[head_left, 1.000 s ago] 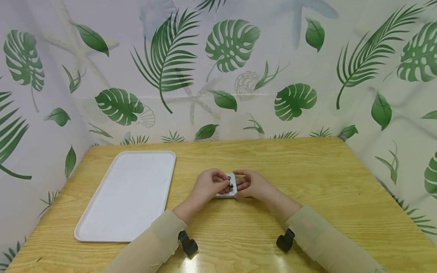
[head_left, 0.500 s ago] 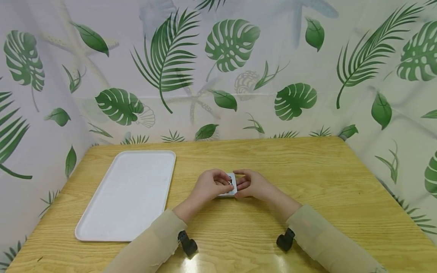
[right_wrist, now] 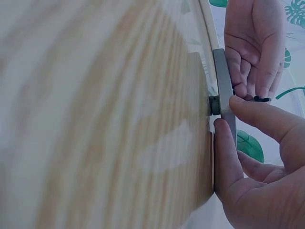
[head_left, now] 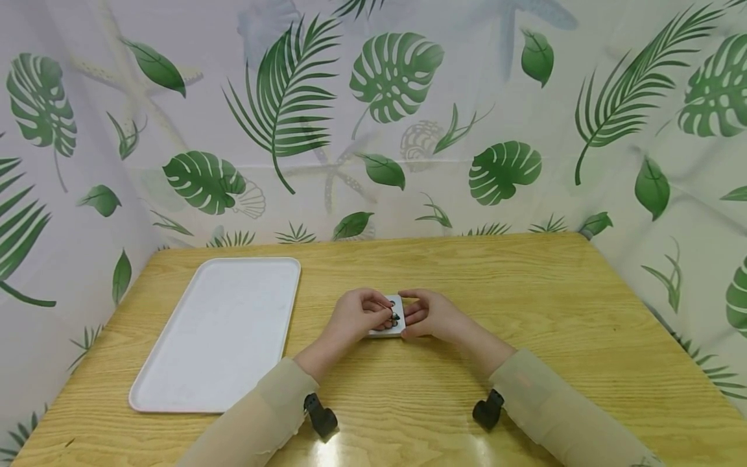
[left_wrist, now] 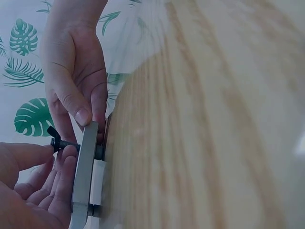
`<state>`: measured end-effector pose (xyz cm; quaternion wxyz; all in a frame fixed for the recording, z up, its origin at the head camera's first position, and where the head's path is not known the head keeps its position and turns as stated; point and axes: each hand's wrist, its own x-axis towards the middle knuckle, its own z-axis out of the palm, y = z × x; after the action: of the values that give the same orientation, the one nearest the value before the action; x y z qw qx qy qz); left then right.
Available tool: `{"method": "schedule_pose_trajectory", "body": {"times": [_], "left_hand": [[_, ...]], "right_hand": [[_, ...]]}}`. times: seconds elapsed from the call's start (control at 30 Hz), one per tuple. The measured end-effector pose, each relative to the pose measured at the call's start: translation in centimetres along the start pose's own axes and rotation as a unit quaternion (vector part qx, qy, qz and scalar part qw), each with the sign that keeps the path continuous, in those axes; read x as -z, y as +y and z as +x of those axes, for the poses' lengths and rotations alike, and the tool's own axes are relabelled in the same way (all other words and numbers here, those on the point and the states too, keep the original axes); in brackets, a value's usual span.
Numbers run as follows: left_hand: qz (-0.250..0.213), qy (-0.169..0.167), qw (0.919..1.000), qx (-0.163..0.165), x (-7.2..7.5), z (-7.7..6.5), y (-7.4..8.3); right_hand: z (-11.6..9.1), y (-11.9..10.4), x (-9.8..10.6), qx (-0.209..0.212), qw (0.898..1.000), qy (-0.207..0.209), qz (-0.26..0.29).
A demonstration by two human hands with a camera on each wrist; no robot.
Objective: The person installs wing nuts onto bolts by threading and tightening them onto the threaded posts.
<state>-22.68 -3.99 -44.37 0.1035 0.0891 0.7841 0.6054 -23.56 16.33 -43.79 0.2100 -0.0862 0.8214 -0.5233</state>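
A small light-grey plate with holes [head_left: 399, 306] is held just above the table in the head view. Dark bolt heads [left_wrist: 99, 152] show on its underside in the left wrist view, and a threaded bolt [left_wrist: 70, 145] sticks up through it. On that bolt sits a black wing nut [left_wrist: 54, 137]. My left hand [head_left: 357, 315] pinches the wing nut between thumb and fingers, partly hiding the plate. My right hand [head_left: 430, 316] grips the plate's right edge; in the right wrist view the thumb [right_wrist: 257, 113] is on one face and a finger [right_wrist: 225, 148] on the other.
A white rectangular tray [head_left: 218, 331] lies on the wooden table [head_left: 513, 285] to the left of my hands. Leaf-patterned cloth [head_left: 327, 117] hangs behind the table and along its sides. A black wrist camera [head_left: 320, 417] is strapped to each sleeve.
My left thumb and fingers moved right across the wing nut half a second ago, and are now drawn back to the left. My right hand keeps its grip on the plate.
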Motion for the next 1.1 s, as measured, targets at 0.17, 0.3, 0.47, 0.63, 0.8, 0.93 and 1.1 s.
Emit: {"method": "schedule_pose_trajectory", "body": {"times": [0.17, 0.3, 0.47, 0.63, 0.8, 0.93, 1.1], "left_hand": [[0.009, 0.009, 0.9999, 0.000, -0.04, 0.02, 0.05], [0.009, 0.009, 0.9999, -0.003, -0.05, -0.17, 0.04], [0.026, 0.005, 0.9995, -0.019, -0.04, -0.37, 0.02], [0.051, 0.002, 0.9984, -0.022, 0.02, -0.50, 0.22], [0.060, -0.002, 0.9979, -0.024, 0.05, -0.53, 0.29], [0.051, 0.000, 0.9983, -0.029, 0.06, -0.49, 0.15], [0.026, -0.001, 0.9995, -0.021, -0.02, -0.28, -0.01]], "right_hand": [[0.01, 0.01, 0.01, -0.006, 1.000, 0.003, 0.003], [0.06, 0.15, 0.06, -0.003, 1.000, 0.004, 0.000], [0.08, 0.29, 0.11, -0.001, 1.000, -0.001, 0.000], [-0.14, 0.12, 0.13, 0.008, 1.000, -0.005, -0.002], [-0.10, -0.02, 0.15, 0.003, 1.000, -0.005, -0.004], [-0.19, -0.14, 0.19, 0.002, 1.000, -0.004, -0.007], [-0.39, -0.36, 0.11, 0.004, 1.000, -0.005, -0.006]]}}
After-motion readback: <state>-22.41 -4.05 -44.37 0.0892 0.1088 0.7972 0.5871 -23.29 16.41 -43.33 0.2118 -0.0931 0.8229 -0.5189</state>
